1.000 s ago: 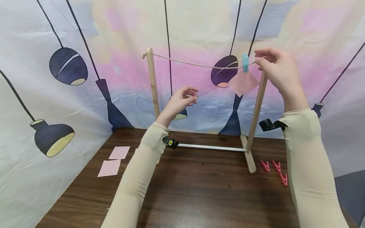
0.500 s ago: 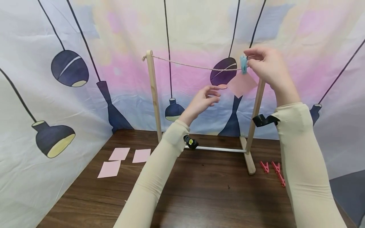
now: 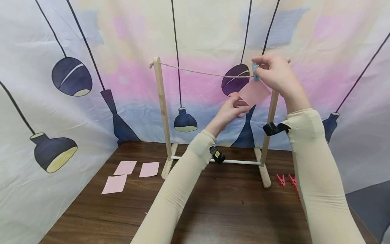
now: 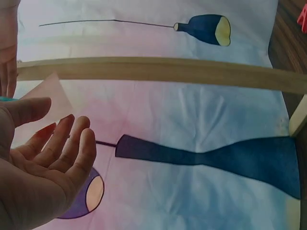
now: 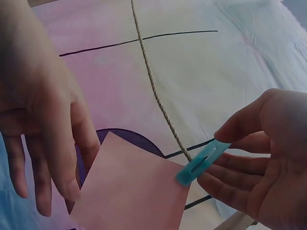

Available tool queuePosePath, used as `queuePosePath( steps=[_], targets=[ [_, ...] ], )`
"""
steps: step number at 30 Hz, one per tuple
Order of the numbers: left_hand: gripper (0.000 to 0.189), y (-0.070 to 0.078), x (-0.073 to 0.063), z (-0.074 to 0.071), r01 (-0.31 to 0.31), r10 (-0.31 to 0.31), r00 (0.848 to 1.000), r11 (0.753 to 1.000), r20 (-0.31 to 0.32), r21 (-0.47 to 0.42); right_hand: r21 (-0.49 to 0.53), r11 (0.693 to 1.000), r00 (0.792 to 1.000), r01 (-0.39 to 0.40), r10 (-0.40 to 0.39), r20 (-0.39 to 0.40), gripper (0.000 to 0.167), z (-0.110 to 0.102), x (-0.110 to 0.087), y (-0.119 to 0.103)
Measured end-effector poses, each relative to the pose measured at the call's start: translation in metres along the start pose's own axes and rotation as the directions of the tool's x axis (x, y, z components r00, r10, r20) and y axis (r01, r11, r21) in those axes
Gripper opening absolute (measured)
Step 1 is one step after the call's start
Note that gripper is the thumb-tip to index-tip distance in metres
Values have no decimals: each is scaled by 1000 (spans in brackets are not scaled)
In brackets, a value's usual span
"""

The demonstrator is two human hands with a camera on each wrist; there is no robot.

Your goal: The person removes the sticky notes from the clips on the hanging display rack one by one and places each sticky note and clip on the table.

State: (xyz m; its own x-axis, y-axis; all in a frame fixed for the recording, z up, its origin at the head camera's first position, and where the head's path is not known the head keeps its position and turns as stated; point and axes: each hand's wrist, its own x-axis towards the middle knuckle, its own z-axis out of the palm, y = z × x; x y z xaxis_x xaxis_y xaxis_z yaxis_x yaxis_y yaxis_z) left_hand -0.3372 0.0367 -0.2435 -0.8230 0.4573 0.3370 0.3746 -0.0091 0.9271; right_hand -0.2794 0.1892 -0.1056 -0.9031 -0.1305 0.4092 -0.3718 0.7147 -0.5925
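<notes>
A pink square of paper hangs by one corner from a light-blue clothespin, which is clipped on a thin rope near its right end. My right hand pinches the handle end of this clothespin between thumb and fingers. Below and to the left, my left hand has its fingertips right at the paper's left edge. In the left wrist view, the thumb and fingers of that hand stand apart, with the paper showing behind them.
The rope spans a wooden stand with a left post, a right post and a white crossbar. Several pink paper squares lie at the table's left. Red clothespins lie at the right, partly behind the right sleeve.
My left hand has moved right and up to the hanging paper. My right hand has shifted left from the rope onto the blue clothespin and now pinches it; the paper has tilted slightly.
</notes>
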Motion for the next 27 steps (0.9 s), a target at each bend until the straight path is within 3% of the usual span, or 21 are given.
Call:
queuePosePath(
  steps=[8, 18, 27],
  targets=[
    [12, -3, 0, 4, -46, 45, 998, 999, -42, -25, -14, 1000, 1000, 20, -20, -8, 52, 3, 1, -2],
    [8, -2, -6, -11, -96, 99, 990, 995, -98, 32, -5, 1000, 1000, -18, 18, -18, 53, -2, -3, 3],
    [16, 2, -9, -22, -91, 101, 987, 992, -126, 85, 7, 999, 999, -34, 34, -14, 56, -7, -4, 9]
  ],
)
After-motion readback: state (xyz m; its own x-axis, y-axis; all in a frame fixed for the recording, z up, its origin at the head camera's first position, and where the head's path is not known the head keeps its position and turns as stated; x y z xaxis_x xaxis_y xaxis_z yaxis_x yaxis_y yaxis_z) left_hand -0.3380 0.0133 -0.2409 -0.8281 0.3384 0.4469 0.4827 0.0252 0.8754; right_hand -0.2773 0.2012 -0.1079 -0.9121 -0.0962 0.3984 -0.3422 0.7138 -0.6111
